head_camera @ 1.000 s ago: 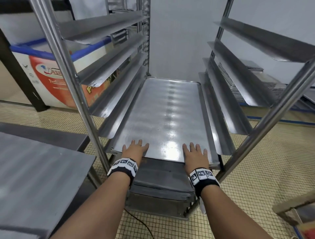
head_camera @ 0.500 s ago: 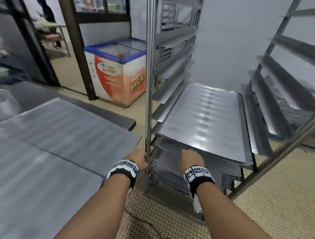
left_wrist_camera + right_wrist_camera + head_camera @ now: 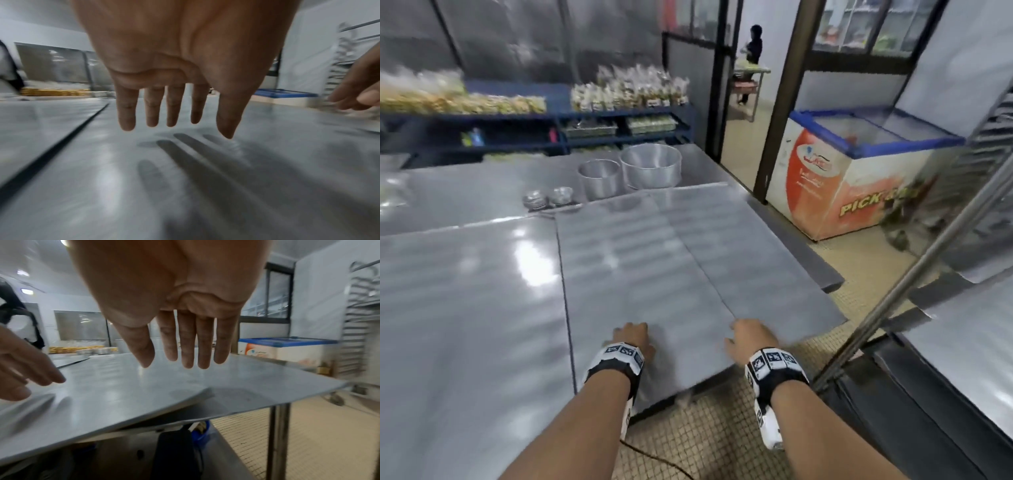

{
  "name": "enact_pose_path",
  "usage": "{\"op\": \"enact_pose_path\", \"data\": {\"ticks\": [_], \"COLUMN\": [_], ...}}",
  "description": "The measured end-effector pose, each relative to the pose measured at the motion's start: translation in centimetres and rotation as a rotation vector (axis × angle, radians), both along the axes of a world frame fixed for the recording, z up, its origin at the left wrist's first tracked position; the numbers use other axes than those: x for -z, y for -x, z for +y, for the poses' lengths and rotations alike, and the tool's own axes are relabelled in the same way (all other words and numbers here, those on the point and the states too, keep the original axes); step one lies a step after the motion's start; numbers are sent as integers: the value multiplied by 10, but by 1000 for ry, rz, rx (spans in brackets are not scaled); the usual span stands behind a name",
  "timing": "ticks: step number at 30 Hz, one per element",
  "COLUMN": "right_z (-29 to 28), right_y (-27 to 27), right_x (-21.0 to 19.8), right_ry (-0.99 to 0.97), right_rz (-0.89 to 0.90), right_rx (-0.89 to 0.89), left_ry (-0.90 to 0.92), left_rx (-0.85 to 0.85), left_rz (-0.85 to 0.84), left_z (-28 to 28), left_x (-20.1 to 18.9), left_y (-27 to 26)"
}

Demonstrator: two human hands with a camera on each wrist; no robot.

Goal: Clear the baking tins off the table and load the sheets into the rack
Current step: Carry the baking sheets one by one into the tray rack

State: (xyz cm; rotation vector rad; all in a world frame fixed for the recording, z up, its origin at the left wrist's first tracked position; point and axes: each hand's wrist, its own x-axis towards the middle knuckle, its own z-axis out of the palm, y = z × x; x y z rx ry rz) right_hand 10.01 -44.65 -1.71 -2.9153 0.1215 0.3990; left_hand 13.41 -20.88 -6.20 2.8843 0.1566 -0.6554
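Note:
Flat metal baking sheets lie on the steel table: a left sheet [image 3: 465, 308], a middle sheet [image 3: 626, 274] and a right sheet [image 3: 756, 267] partly under it. My left hand [image 3: 631, 337] hovers just over the middle sheet's near end, fingers straight [image 3: 176, 126], casting a shadow on it. My right hand [image 3: 751, 337] is over the near edge where the middle sheet [image 3: 102, 394] overlaps the right sheet [image 3: 267, 386]; its fingers are straight [image 3: 180, 363] and hold nothing. Two round baking tins [image 3: 650, 166] [image 3: 599, 176] stand at the table's far side. The rack [image 3: 914, 284] is at the right.
Two small tins [image 3: 548, 198] sit beside the round ones. A sheet [image 3: 976, 359] lies in the rack at the lower right. A chest freezer [image 3: 859, 178] stands by the doorway, where a person [image 3: 753, 44] stands. Shelves with bagged goods [image 3: 626, 89] line the back wall.
The view has swung left from the rack to the table. Both hands left the sheet pushed into the rack and now hover over the sheets on the table.

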Motion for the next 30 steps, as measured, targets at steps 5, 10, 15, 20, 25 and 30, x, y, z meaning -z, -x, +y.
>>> {"op": "enact_pose_path", "data": {"ticks": [5,10,15,20,25,30], "right_z": [58,117,173,216,237,235], "right_y": [-37,-54,-45,-30,-24,-30], "right_x": [16,30,42,44,35,17], "right_ry": [-42,-90,-201,-429,-494,-648], "right_rz": [69,101,126,253,308,483], "right_rx": [-185,-409,-591,-479,-280,-44], "left_ry": [-55,-28,4,12,30,61], "left_rx": [-416,-818,-864,-771,-716,-653], "left_rz": [-3,2,2,70,94,124], "left_z": [71,104,102,100,83,84], "left_x": [11,12,15,16,14,3], "left_y": [37,83,108,111,112,115]}}
